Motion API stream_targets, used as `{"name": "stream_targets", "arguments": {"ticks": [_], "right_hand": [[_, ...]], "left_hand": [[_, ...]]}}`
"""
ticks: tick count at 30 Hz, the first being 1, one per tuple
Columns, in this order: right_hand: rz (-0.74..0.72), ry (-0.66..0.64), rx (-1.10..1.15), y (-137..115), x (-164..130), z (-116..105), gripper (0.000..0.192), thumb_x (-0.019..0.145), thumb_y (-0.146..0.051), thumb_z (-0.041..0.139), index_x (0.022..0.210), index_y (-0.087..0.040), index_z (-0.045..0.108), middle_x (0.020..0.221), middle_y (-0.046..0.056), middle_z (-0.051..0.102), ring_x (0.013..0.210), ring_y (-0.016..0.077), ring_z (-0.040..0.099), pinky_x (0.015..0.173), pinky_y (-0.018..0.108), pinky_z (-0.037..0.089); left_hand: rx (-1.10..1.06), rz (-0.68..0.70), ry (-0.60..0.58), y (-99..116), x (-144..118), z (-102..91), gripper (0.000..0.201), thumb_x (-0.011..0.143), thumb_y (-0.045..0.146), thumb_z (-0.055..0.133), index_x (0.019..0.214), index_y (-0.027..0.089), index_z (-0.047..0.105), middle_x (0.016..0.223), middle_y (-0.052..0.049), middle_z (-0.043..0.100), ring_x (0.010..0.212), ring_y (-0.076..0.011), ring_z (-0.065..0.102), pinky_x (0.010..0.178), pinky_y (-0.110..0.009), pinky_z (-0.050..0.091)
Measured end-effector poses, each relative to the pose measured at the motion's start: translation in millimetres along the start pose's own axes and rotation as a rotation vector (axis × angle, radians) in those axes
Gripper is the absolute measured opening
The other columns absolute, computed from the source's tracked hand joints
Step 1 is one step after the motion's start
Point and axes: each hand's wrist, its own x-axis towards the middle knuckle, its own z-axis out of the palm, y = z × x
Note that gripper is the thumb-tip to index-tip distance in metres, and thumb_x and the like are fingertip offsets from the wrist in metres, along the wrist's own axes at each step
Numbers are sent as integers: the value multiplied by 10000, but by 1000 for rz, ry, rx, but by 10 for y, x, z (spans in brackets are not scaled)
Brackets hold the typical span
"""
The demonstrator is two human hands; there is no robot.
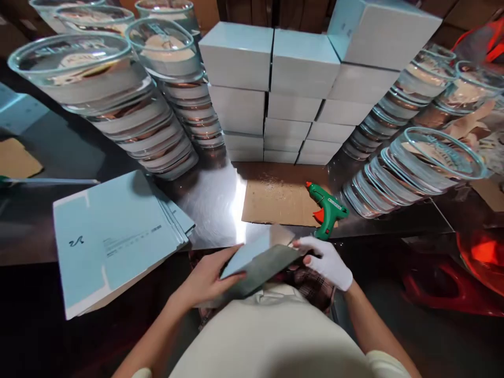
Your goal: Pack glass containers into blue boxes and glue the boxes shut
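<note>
Your left hand (214,275) clasps a box (262,270) nearside of the cardboard (271,202); your gloved right hand (326,260) grips its other end, glue gun (328,206) at the cardboard's right.

Stacked boxes (293,107) line a worktop (208,202) at twelve o'clock from a carton (265,269), tubs (157,131) at eleven and two, flat packs (122,226) at nine.

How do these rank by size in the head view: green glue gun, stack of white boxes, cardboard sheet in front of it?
Largest to smallest:
1. Stack of white boxes
2. Cardboard sheet
3. Green glue gun
</note>
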Motion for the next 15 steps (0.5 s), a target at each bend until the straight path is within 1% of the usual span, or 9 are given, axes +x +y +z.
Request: {"name": "stream_targets", "arguments": {"ticks": [1, 2, 3, 5, 7, 9, 11, 13, 15], "right_hand": [[-58, 240, -38, 49, -43, 53, 721, 864, -745, 728, 1353, -217, 686, 1253, 144, 756, 1153, 300, 740, 1076, 452, 582], [-114, 423, -62, 91, -64, 133, 827, 837, -761, 744, 1456, -232, 598, 1355, 163, 708, 1232, 319, 709, 1125, 483, 555], [-161, 528, -77, 121, -61, 236, 967, 807, -789, 751, 1554, -236, 485, 1455, 187, 641, 1328, 340, 657, 1170, 506, 523], [-218, 572, -100, 136, 8, 464, 1180, 779, -843, 725, 1669, -219, 267, 1584, 224, 510, 1476, 362, 537, 1220, 514, 485], [-236, 597, -136, 97, 115, 639, 1139, 848, -858, 621, 1690, -223, 191, 1635, 227, 443, 1541, 353, 468, 1234, 502, 477], [-265, 667, -191, 24, 204, 706, 976, 913, -866, 484, 1642, -241, 312, 1651, 209, 429, 1552, 353, 458, 1234, 512, 475], [-310, 700, -221, -67, 249, 683, 877, 911, -903, 393, 1451, -233, 562, 1624, 198, 472, 1517, 381, 499, 1210, 533, 491], [-332, 722, -180, -172, 272, 636, 794, 915, -889, 402, 1225, -219, 694, 1534, 194, 575, 1422, 393, 589, 1160, 536, 524], [-296, 785, -94, -279, 302, 619, 576, 959, -737, 525, 1138, -222, 710, 1440, 164, 657, 1349, 363, 641, 1146, 513, 522]], "left_hand": [[-27, -36, 125, -16, 3, -10, 539, 899, 402, 766, 1414, 270, 680, 1237, -108, 807, 980, -302, 807, 820, -358, 645], [-62, -58, 237, -29, 22, 8, 525, 891, 393, 767, 1391, 250, 693, 1189, -113, 814, 951, -300, 803, 812, -364, 647], [-106, -64, 324, -35, 55, 57, 523, 873, 393, 778, 1365, 231, 704, 1137, -118, 815, 935, -300, 795, 819, -378, 649], [-206, -39, 429, -30, 144, 239, 552, 819, 415, 812, 1319, 205, 710, 1070, -128, 796, 969, -314, 774, 877, -427, 649], [-275, 2, 479, -10, 233, 471, 579, 786, 457, 830, 1288, 198, 699, 1054, -131, 766, 1032, -327, 751, 940, -476, 636], [-311, 50, 529, 11, 295, 674, 561, 800, 506, 824, 1253, 206, 686, 1080, -130, 736, 1055, -322, 735, 960, -490, 625], [-358, 107, 582, 32, 335, 813, 552, 832, 604, 788, 1213, 220, 676, 1128, -131, 708, 1054, -308, 723, 959, -481, 617], [-419, 154, 630, 63, 368, 892, 609, 875, 737, 679, 1218, 234, 652, 1170, -128, 683, 1036, -286, 713, 954, -467, 608], [-447, 122, 629, 116, 405, 917, 660, 918, 783, 578, 1301, 246, 595, 1204, -120, 662, 1051, -266, 705, 973, -444, 591]]}}
